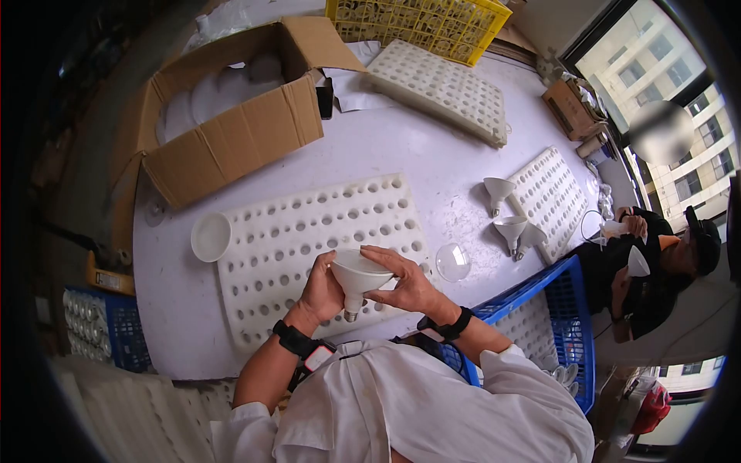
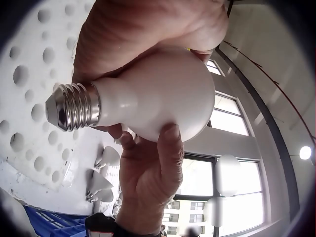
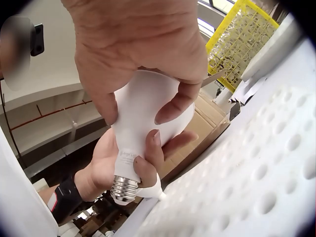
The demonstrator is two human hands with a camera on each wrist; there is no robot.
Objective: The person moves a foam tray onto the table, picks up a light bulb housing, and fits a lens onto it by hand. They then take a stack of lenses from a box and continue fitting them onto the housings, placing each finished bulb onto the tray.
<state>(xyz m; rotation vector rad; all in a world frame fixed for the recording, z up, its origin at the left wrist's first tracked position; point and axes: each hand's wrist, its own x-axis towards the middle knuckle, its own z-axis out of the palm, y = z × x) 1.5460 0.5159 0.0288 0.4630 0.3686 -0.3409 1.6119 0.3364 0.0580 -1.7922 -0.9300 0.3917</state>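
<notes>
A white cone-shaped light bulb (image 1: 353,287) with a metal screw base is held between both hands over the white foam tray (image 1: 309,224). Its base points down, and its wide face is turned up. The left hand (image 1: 323,290) grips it from the left, fingers around the narrowing body near the neck in the right wrist view. From the right, the right hand (image 1: 407,284) holds the wide part, thumb on the side and fingers at the rim. The screw base (image 2: 74,106) shows bare in the left wrist view. A white round cover (image 1: 211,237) lies at the tray's left edge.
Right of the tray lies a clear round lens (image 1: 453,262). Several white bulb housings (image 1: 509,227) stand beside another foam tray (image 1: 549,201). An open cardboard box (image 1: 231,131), stacked trays (image 1: 440,85) and a yellow crate (image 1: 417,27) are behind. A blue crate (image 1: 571,332) is at right, near another person (image 1: 656,262).
</notes>
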